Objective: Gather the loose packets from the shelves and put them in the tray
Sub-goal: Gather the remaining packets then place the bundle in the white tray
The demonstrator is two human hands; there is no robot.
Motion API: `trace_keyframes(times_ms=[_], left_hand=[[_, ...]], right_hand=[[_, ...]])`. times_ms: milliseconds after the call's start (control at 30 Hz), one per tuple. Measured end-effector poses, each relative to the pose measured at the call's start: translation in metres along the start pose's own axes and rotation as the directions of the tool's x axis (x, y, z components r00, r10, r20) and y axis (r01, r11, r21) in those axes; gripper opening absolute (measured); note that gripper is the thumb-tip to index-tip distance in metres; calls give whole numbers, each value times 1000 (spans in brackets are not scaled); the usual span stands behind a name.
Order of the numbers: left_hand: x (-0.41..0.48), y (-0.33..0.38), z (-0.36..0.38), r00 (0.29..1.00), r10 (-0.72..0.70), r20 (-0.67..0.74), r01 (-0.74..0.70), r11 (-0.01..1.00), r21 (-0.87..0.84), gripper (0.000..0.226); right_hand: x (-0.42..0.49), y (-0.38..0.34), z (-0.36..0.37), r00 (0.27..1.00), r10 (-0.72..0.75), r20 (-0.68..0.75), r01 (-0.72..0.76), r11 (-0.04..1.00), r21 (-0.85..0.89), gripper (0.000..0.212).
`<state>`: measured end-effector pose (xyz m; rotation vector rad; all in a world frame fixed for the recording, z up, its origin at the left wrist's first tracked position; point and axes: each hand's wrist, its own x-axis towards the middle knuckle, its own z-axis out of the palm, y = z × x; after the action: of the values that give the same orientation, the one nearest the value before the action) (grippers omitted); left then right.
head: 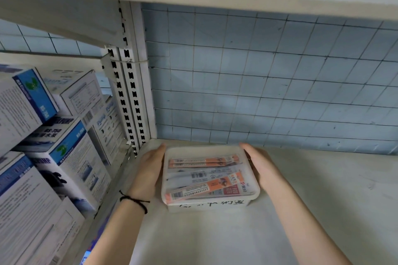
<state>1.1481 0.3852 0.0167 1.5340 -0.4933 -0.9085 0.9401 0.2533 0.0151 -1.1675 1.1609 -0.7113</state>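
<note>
Two forearms reach up from the lower frame, the left hand (150,170) and right hand (261,170) pressed flat against opposite sides of a translucent tray (210,202) to steady it on the white shelf (323,189) at centre; orange and white packets (204,175) fill it.

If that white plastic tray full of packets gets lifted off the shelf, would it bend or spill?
The tray probably stays fairly stiff: it has raised walls and a rolled rim. It likely feels light, since it holds only thin flat packets. Spilling seems unlikely, as they lie below the rim and the left hand and right hand flank both sides.
</note>
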Motion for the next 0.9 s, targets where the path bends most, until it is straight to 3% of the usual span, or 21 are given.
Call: trace_keyframes(times_ms=[133, 267, 533, 633, 733, 900], left_hand=[[0, -2, 10, 995, 46, -91, -43, 999, 30, 33], [-1, -7, 12, 988, 100, -116, -97, 995, 33, 35], [8, -13, 10, 992, 60, -114, -65, 997, -37, 31], [4, -13, 11, 975, 139, -171, -146, 989, -27, 11], [3, -10, 11, 965, 199, -174, -195, 980, 36, 11], [-3, -12, 2, 964, 258, -67, -257, 966, 27, 12]], right_hand=[[6, 2, 3, 996, -7, -86, 3, 999, -42, 37], [7, 10, 6, 990, -23, -141, 26, 999, 22, 45], [14, 14, 8, 989, -48, -141, 70, 984, 162, 24], [15, 17, 8, 982, -120, -144, 138, 983, 120, 18], [14, 18, 7, 970, -187, -157, 198, 978, 62, 2], [5, 12, 0, 975, -217, -51, 216, 976, -25, 14]])
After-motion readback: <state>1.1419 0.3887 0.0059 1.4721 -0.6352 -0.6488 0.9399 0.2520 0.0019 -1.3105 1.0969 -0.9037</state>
